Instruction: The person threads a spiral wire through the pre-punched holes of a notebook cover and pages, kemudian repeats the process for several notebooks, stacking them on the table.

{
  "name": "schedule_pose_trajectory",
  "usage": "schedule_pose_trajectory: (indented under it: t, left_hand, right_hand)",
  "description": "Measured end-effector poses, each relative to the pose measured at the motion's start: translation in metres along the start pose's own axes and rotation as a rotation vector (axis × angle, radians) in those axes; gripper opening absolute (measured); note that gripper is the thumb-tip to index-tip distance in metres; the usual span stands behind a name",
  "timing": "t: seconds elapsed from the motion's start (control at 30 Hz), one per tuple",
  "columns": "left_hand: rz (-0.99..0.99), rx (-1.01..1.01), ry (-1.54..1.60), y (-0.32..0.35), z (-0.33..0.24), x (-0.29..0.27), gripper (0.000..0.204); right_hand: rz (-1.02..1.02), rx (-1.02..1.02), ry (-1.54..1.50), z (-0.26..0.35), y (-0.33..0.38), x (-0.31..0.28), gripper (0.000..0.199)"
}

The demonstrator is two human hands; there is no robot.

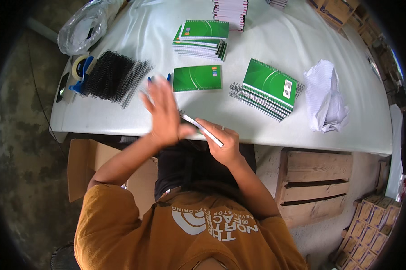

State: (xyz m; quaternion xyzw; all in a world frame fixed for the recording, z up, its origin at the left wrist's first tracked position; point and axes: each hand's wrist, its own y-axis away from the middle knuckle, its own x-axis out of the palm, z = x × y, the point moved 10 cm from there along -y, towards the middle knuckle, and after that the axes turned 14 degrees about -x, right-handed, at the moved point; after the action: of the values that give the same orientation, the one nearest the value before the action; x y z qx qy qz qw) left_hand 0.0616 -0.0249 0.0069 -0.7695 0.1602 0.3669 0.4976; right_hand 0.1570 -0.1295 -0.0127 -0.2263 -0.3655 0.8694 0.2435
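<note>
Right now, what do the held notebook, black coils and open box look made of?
Held notebook: probably paper; a pale, smooth edge shows. Black coils: metal or plastic, can't tell; thin loops, greyish glints. Open box: likely cardboard; matte brown, thin stiff flaps.

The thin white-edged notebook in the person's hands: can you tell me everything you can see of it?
The thin white-edged notebook shows mostly its pale, papery edge, with a little dark coil at its upper-left end. It looks closed and tilts edge-up, slanting down to the right, near the front edge of the white-covered table. The right hand grips it; the blurred, open left hand is close beside, contact unclear. Its covers are mostly hidden.
</note>
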Motion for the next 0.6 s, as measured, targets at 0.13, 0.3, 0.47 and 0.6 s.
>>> schedule_pose_trajectory:
  t: [0.13,0.3,0.47,0.6]
  left_hand:
    - [0.167,0.025,0.029,0.022,-0.020,-0.006,0.093]
    - [0.581,-0.334,-0.192,-0.049,0.007,0.028,0.054]
    - [0.067,-0.096,-0.451,-0.112,-0.008,0.049,0.055]
    - [-0.081,-0.138,-0.339,-0.156,0.002,0.008,0.048]
  right_hand:
    - [0.067,-0.154,0.106,0.006,-0.011,-0.023,0.042]
    - [0.304,-0.418,0.421,0.049,-0.030,0.002,0.031]
    - [0.353,-0.609,0.308,0.088,-0.029,0.052,0.027]
    - [0.190,-0.152,0.062,0.031,-0.032,0.012,0.044]
